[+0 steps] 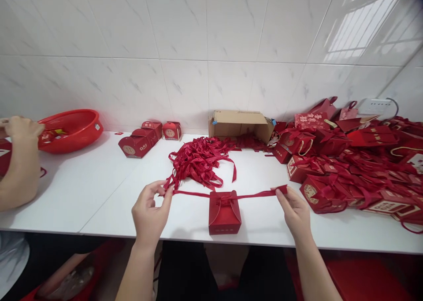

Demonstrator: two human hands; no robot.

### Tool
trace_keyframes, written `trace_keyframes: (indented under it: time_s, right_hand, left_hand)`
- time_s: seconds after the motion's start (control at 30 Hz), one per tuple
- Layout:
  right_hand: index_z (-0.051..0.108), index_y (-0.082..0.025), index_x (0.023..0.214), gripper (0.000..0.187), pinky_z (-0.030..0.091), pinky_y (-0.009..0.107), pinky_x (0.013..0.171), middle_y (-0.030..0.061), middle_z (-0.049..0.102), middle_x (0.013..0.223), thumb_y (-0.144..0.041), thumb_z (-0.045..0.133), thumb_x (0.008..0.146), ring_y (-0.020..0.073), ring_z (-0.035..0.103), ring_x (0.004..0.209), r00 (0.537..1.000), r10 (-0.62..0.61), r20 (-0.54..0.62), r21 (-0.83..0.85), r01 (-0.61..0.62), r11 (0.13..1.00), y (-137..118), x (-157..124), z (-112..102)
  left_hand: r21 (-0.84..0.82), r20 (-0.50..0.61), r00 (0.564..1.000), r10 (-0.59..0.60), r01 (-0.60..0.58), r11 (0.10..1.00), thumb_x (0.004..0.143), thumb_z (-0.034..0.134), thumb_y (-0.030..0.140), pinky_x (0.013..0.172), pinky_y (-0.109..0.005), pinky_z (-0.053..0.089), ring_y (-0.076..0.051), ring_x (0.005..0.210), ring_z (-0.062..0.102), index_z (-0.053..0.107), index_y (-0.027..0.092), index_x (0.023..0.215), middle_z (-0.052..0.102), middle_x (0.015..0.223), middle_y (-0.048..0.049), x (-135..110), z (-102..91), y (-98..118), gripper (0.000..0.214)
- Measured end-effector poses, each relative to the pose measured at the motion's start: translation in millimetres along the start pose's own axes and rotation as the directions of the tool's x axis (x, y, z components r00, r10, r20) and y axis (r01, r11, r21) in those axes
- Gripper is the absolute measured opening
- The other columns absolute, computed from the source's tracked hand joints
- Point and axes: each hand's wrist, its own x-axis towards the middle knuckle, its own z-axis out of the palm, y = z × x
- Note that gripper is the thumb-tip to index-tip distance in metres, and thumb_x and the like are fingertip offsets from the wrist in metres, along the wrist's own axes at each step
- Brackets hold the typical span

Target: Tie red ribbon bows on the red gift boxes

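A small red gift box (224,219) stands upright near the table's front edge, its top flaps folded together. Through its top runs a dark red ribbon (254,195), stretched out to both sides. My left hand (152,208) pinches one end of the ribbon between thumb and fingers. At the other side, my right hand (295,210) grips the opposite end, which sticks up past the fingertips. Behind the box lies a tangled heap of red ribbons (198,160), its near left edge close to my left fingers.
Finished-looking red boxes (357,173) with ribbons are piled at the right. An open cardboard carton (244,118) lies by the wall. More red boxes (142,140) and a red basin (79,131) stand left. A co-worker's arm (21,169) reaches in at the far left.
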Motion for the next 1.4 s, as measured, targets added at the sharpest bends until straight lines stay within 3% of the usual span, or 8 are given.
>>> trace_keyframes:
  time_s: [0.23, 0.43, 0.87, 1.07, 1.13, 1.23, 1.33, 1.4]
  right_hand:
    - [0.063, -0.016, 0.058, 0.036, 0.043, 0.028, 0.059, 0.0026, 0.06, 0.06, -0.051, 0.065, 0.067, 0.0186, 0.054, 0.063, 0.926, 0.375, -0.036, 0.01, -0.375, 0.927, 49.2, -19.4, -18.9]
    - [0.065, -0.015, 0.063, 0.037, 0.043, 0.029, 0.065, 0.0045, 0.065, 0.064, -0.052, 0.065, 0.062, 0.021, 0.057, 0.07, 0.846, 0.527, -0.082, 0.045, -0.525, 0.85, 65.1, -24.0, -17.2]
    - [0.065, -0.013, 0.073, 0.042, 0.043, 0.032, 0.064, 0.009, 0.065, 0.071, -0.054, 0.059, 0.07, 0.022, 0.056, 0.069, 0.814, 0.557, -0.168, -0.018, -0.567, 0.823, 70.0, -36.0, -13.9]
    - [0.051, -0.016, 0.117, 0.053, 0.045, 0.043, 0.084, 0.0161, 0.051, 0.122, -0.044, 0.059, 0.073, 0.0293, 0.049, 0.11, 0.912, 0.281, -0.299, -0.182, -0.344, 0.921, 56.1, -37.4, 2.5]
    - [0.053, -0.017, 0.112, 0.042, 0.043, 0.044, 0.088, 0.0152, 0.054, 0.117, -0.041, 0.054, 0.079, 0.0276, 0.049, 0.109, 0.958, 0.193, -0.21, -0.174, -0.231, 0.957, 41.9, -35.3, 16.7]
    - [0.058, -0.018, 0.098, 0.028, 0.043, 0.04, 0.088, 0.0116, 0.06, 0.104, -0.041, 0.047, 0.086, 0.0234, 0.055, 0.099, 0.977, 0.161, 0.142, -0.05, -0.155, 0.987, 17.4, -30.4, 42.4]
    - [0.057, -0.019, 0.084, 0.029, 0.045, 0.032, 0.076, 0.0054, 0.061, 0.086, -0.043, 0.042, 0.089, 0.0185, 0.057, 0.083, 0.871, 0.175, 0.459, 0.025, -0.21, 0.977, 0.8, -25.6, 63.1]
    - [0.052, -0.019, 0.073, 0.032, 0.041, 0.027, 0.063, 0.0006, 0.055, 0.071, -0.047, 0.045, 0.087, 0.0152, 0.051, 0.069, 0.803, 0.214, 0.557, 0.017, -0.268, 0.963, -2.3, -23.7, 71.5]
  left_hand:
    - [0.183, 0.106, 0.983, -0.149, 0.128, 0.975, 0.075, 0.061, 0.038, 0.06, -0.025, 0.04, -0.015, 0.069, 0.055, 0.061, 0.022, 0.09, 0.054, 0.072, 0.001, -23.6, -9.7, -70.1, 0.022]
    - [0.246, 0.159, 0.98, -0.122, 0.081, 0.966, 0.077, 0.056, 0.035, 0.061, -0.024, 0.042, -0.016, 0.07, 0.054, 0.062, 0.022, 0.087, 0.053, 0.071, 0.0008, -34.0, 0.6, -91.9, 0.018]
    - [0.281, 0.115, 0.989, -0.094, 0.059, 0.958, 0.079, 0.055, 0.03, 0.066, -0.028, 0.043, -0.016, 0.066, 0.055, 0.05, 0.021, 0.073, 0.054, 0.07, 0.0015, -46.8, 11.6, -101.9, 0.012]
    - [0.222, -0.022, 0.996, 0.09, -0.083, 0.971, 0.076, 0.06, 0.03, 0.08, -0.035, 0.044, -0.022, 0.086, 0.055, 0.055, 0.019, 0.08, 0.055, 0.084, -0.0042, -48.8, 19.8, -83.5, 0.013]
    - [0.058, 0.053, 0.997, 0.062, -0.065, 0.996, 0.077, 0.06, 0.032, 0.085, -0.035, 0.043, -0.021, 0.09, 0.054, 0.055, 0.02, 0.083, 0.055, 0.088, -0.0044, -47.3, 27.1, -69.5, 0.014]
    - [-0.192, 0.34, 0.94, 0.011, 0.058, 0.98, 0.081, 0.057, 0.034, 0.088, -0.033, 0.042, -0.019, 0.095, 0.055, 0.054, 0.02, 0.089, 0.056, 0.093, -0.0045, -46.5, 44.7, -45.2, 0.016]
    - [-0.261, 0.54, 0.842, -0.004, 0.171, 0.95, 0.081, 0.056, 0.036, 0.081, -0.03, 0.043, -0.017, 0.087, 0.054, 0.049, 0.02, 0.088, 0.053, 0.088, -0.0021, -48.5, 62.7, -24.8, 0.018]
    - [-0.255, 0.607, 0.794, -0.017, 0.216, 0.943, 0.079, 0.058, 0.037, 0.071, -0.026, 0.041, -0.013, 0.073, 0.049, 0.044, 0.021, 0.082, 0.046, 0.078, 0.0019, -50.7, 70.5, -16.6, 0.022]
